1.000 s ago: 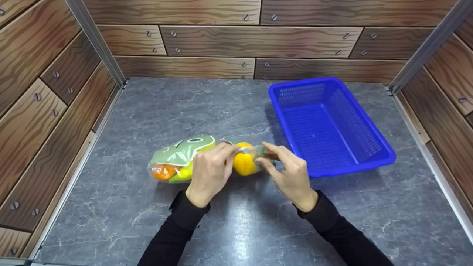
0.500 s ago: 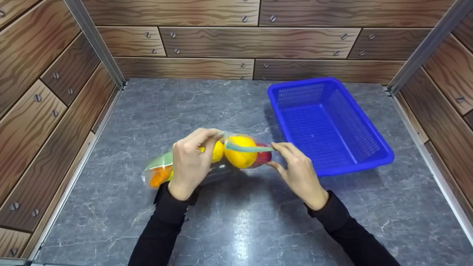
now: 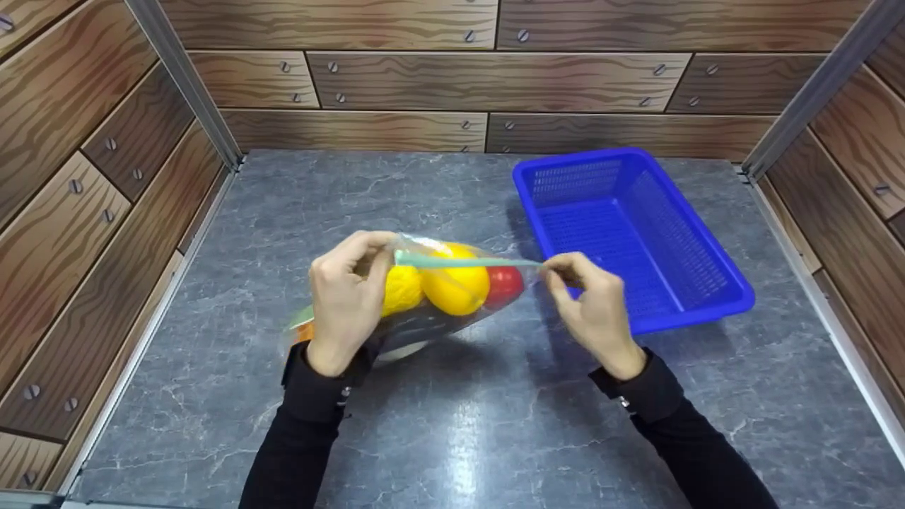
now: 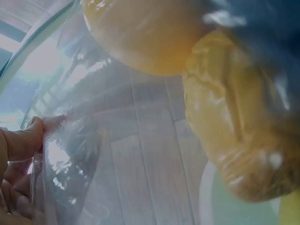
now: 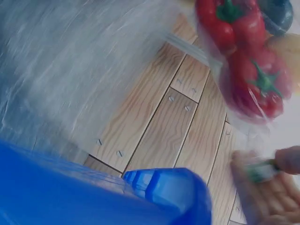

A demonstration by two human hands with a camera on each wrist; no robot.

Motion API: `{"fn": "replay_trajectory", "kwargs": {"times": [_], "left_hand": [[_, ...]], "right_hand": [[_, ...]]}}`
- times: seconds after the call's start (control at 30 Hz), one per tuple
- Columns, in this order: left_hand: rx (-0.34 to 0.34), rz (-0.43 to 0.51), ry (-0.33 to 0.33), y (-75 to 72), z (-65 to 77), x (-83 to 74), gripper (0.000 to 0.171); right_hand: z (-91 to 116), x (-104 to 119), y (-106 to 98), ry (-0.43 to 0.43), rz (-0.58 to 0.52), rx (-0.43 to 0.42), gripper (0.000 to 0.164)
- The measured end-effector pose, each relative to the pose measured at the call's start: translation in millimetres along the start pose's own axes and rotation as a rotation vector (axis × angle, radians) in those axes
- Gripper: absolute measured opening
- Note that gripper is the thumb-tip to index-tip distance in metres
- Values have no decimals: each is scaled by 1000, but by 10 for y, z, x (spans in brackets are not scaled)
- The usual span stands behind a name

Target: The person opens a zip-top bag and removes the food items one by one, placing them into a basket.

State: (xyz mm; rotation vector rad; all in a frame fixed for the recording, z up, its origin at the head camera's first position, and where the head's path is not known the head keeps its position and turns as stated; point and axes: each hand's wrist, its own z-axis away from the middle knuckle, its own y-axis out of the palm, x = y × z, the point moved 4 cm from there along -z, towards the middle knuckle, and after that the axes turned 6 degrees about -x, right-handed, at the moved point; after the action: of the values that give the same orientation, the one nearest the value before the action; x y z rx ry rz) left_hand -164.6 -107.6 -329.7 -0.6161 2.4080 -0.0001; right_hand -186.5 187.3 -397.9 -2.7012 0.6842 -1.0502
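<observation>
Between my two hands stretches the mouth of a clear plastic bag point(image 3: 431, 326), edged by a pale green strip point(image 3: 470, 261). My left hand point(image 3: 345, 300) pinches the strip's left end; in the left wrist view its thumb presses the film against the fingers point(image 4: 18, 154). The strip's right end is pinched by my right hand point(image 3: 597, 304). Inside the bag show a large round yellow fruit point(image 3: 456, 290), a bumpy yellow piece point(image 3: 401, 291) and a red tomato point(image 3: 504, 284). The right wrist view shows green-stemmed tomatoes point(image 5: 265, 84) through the film. My left wrist hides much of the bag's bottom, where orange shows.
A blue plastic basket point(image 3: 707, 247) with perforated sides stands at the right, just beyond my right hand. Wood-patterned panels point(image 3: 396, 81) wall in the grey marbled table point(image 3: 339, 191) at the back and both sides.
My hands have drawn apart, left hand leftward and right hand rightward, pulling the green strip straight. The bag has swung up, so its printed face has turned mostly out of sight and the fruit shows.
</observation>
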Motion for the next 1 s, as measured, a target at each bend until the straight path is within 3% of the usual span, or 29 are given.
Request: {"fn": "replay_trajectory", "kwargs": {"times": [0.13,0.3,0.47,0.5,0.67,0.8,1.0], "left_hand": [[-3,54,-33,-25,-41,9,10],[21,100,-105,-26,-49,31,14],[44,205,-193,8,-3,100,17],[51,251,-197,49,45,206,18],[95,324,-223,75,75,273,17],[123,278,-266,14,23,231,17],[137,211,-371,-54,-55,186,19]], "right_hand": [[-114,78,-120,35,-151,-134,10],[-301,282,-245,54,-268,-225,9],[-443,583,-350,-22,-362,-318,6],[-457,625,-368,-44,-370,-341,6],[-465,644,-429,-105,-399,-445,5],[-461,571,-404,-81,-444,-444,6],[-455,509,-276,-2,-526,-345,9]]}}
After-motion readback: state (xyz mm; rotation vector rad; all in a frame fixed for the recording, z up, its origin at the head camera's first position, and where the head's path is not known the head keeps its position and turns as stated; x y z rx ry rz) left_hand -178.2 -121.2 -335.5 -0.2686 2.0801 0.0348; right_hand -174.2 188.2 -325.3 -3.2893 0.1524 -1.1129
